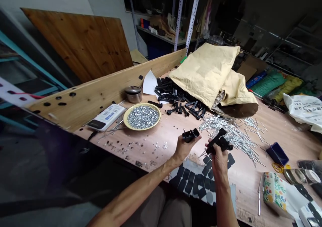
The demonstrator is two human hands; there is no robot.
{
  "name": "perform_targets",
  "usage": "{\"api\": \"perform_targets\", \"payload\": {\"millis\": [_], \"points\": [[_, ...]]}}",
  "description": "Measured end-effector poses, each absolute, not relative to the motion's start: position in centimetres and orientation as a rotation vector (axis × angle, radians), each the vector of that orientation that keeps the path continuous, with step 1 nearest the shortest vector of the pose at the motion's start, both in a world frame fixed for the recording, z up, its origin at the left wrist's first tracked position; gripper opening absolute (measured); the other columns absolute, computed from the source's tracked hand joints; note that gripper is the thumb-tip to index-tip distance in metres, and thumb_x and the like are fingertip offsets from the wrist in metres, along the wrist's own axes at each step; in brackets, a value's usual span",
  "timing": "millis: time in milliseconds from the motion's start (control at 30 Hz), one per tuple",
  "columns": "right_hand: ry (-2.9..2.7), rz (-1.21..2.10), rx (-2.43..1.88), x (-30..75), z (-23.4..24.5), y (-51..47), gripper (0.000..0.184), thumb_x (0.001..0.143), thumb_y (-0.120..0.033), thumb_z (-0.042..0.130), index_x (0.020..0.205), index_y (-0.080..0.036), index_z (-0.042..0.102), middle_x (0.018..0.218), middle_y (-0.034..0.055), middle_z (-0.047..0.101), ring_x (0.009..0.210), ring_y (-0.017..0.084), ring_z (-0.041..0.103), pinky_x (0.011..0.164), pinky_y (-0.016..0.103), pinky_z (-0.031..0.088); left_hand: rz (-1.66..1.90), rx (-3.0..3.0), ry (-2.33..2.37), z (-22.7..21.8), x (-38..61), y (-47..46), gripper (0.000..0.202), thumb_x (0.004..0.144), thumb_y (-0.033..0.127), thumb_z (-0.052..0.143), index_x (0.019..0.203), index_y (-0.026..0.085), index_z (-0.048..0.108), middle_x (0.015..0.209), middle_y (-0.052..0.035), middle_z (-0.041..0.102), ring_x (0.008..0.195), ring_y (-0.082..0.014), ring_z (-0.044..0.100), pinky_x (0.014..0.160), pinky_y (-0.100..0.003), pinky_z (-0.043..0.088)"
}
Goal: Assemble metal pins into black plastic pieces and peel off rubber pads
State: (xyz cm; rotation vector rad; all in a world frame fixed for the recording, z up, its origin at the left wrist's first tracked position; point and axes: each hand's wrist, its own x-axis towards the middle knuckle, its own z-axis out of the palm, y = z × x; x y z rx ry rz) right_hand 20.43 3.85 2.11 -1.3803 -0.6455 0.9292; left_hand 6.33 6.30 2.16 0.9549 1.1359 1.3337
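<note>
My left hand (184,150) is closed round a small black plastic part (190,135), with a bit of metal showing at its upper left end. To its right, my right hand (219,158) grips several black plastic parts (218,142) bunched together. Thin metal rods (202,154) stick out on the left of that hand. The two hands are apart, above the near side of the table. Below them lies a sheet with black rounded pads (191,179). Beyond the right hand spreads a pile of long metal pins (235,136).
A yellow bowl (127,123) of small shiny metal pieces stands left, beside a white power bank (107,117) and a lidded metal pot (133,95). Black parts (179,99) spill near a large paper bag (205,71). At right are a blue box (278,154) and a glass jar (294,176).
</note>
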Motion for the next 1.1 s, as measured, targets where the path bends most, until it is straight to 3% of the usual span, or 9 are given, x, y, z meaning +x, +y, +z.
{"api": "perform_targets", "payload": {"millis": [100,200,333,467,567,700,833,1000,1100], "points": [[-0.65,0.908,-1.384,19.9,1.6,4.0,0.034,0.062,-0.036,0.067,0.089,-0.017,0.059,0.068,-0.0003,0.066,0.062,0.02,0.067,0.056,0.028,0.048,1.382,0.858,1.156,1.2,6.9,7.2,0.027,0.047,0.037,0.081,0.051,0.016,0.063,0.048,0.0008,0.061,0.048,-0.0123,0.054,0.047,-0.022,0.043],[-0.631,0.822,-1.384,18.6,-0.3,5.7,0.037,0.064,-0.037,0.065,0.095,-0.02,0.053,0.073,-0.0022,0.063,0.061,0.016,0.065,0.057,0.027,0.049,1.347,0.683,1.209,-0.4,8.3,8.7,0.03,0.058,0.039,0.076,0.051,0.015,0.06,0.033,0.0072,0.041,0.033,-0.0073,0.04,0.037,-0.02,0.032],[-0.581,0.682,-1.448,16.3,-3.6,9.1,0.034,0.068,-0.041,0.053,0.095,-0.022,0.046,0.071,-0.0024,0.059,0.059,0.014,0.06,0.052,0.026,0.046,1.389,0.591,1.267,-2.3,10.9,9.9,0.022,0.067,0.032,0.07,0.057,0.015,0.061,0.044,0.0017,0.055,0.046,-0.0118,0.055,0.046,-0.021,0.041],[-0.65,0.655,-1.439,15.5,-4.9,11.4,0.033,0.068,-0.042,0.053,0.092,-0.022,0.045,0.076,-0.0001,0.059,0.066,0.015,0.059,0.06,0.027,0.048,1.398,0.556,1.279,-3.4,11.9,10.7,0.017,0.07,0.028,0.067,0.06,0.016,0.062,0.054,-0.0024,0.063,0.06,-0.0152,0.062,0.055,-0.022,0.046],[-0.699,0.675,-1.424,15.9,-4.3,13.0,0.031,0.067,-0.043,0.054,0.086,-0.021,0.044,0.073,-0.001,0.058,0.067,0.015,0.058,0.065,0.029,0.049,1.379,0.544,1.262,-3.6,11.1,11.7,0.019,0.071,0.032,0.066,0.064,0.014,0.062,0.05,0.0005,0.059,0.052,-0.0122,0.058,0.049,-0.02,0.043],[-0.726,0.636,-1.38,17.5,-1.1,14.6,0.033,0.071,-0.046,0.051,0.091,-0.021,0.043,0.082,0.0009,0.06,0.079,0.015,0.06,0.076,0.031,0.048,1.364,0.54,1.223,-3.3,9.3,12.4,0.028,0.069,0.04,0.066,0.066,0.012,0.062,0.041,0.0074,0.045,0.035,-0.0061,0.041,0.039,-0.018,0.033],[-1.017,0.547,-1.436,19.4,2.4,13.7,0.036,0.077,-0.05,0.05,0.097,-0.02,0.048,0.078,0.0006,0.06,0.064,0.015,0.058,0.061,0.03,0.047,1.387,0.614,1.213,-1.9,7.4,11.8,0.029,0.063,0.04,0.072,0.063,0.012,0.063,0.041,0.0071,0.046,0.038,-0.0067,0.042,0.039,-0.019,0.034],[-1.445,0.582,-1.947,19.1,0.2,9.6,0.024,0.067,-0.042,0.067,0.075,-0.02,0.06,0.057,0.0006,0.058,0.053,0.019,0.055,0.051,0.03,0.04,1.461,0.739,1.234,0.2,5.7,10.7,0.027,0.058,0.035,0.077,0.052,0.015,0.061,0.049,0.0017,0.059,0.051,-0.011,0.054,0.049,-0.02,0.041],[-1.607,0.562,-2.128,17.5,-2.9,7.5,0.019,0.062,-0.036,0.071,0.064,-0.021,0.059,0.059,0.0028,0.061,0.057,0.02,0.058,0.052,0.028,0.037,1.375,0.736,1.19,0.3,5.2,10.5,0.031,0.06,0.04,0.076,0.051,0.015,0.06,0.044,0.0023,0.056,0.044,-0.0099,0.051,0.045,-0.021,0.04]]}}
